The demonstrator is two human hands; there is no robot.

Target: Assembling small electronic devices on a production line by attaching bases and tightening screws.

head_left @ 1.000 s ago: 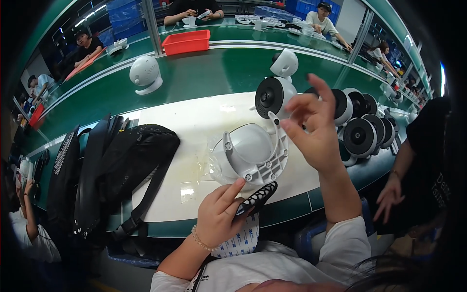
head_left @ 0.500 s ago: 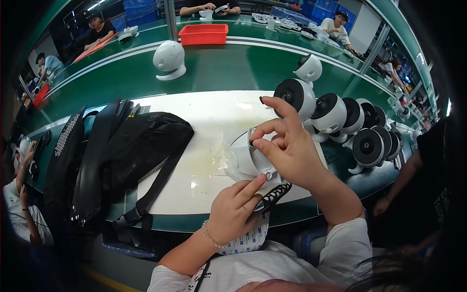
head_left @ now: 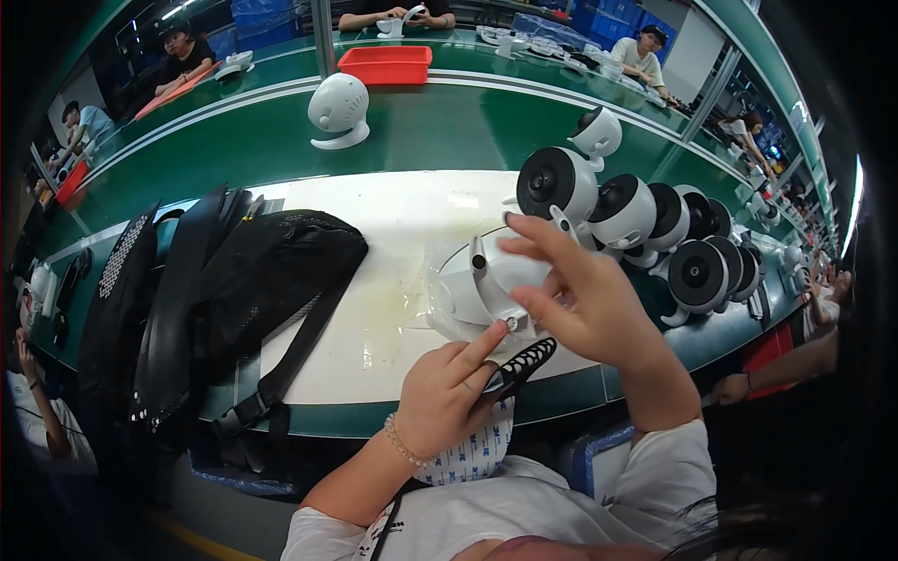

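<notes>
Glossily white, pronged base (head_left: 493, 292), hands: left (head_left: 447, 388) gripping black sheet (head_left: 526, 363), right (head_left: 587, 304) half-open, hold unclear

- Bright, fairly even light covers the green tabletop (head_left: 449, 131) and white mat (head_left: 393, 196), with soft glare patches on the mat.
- One lamp tube (head_left: 853, 208) glows at far right.
- Shadow swallows detail in the black bag (head_left: 271, 262).
- Fisheye distortion bows the tabletop's edges; the rim falls to black.
- Distant people (head_left: 641, 61) look soft, perhaps slightly out of focus.
</notes>
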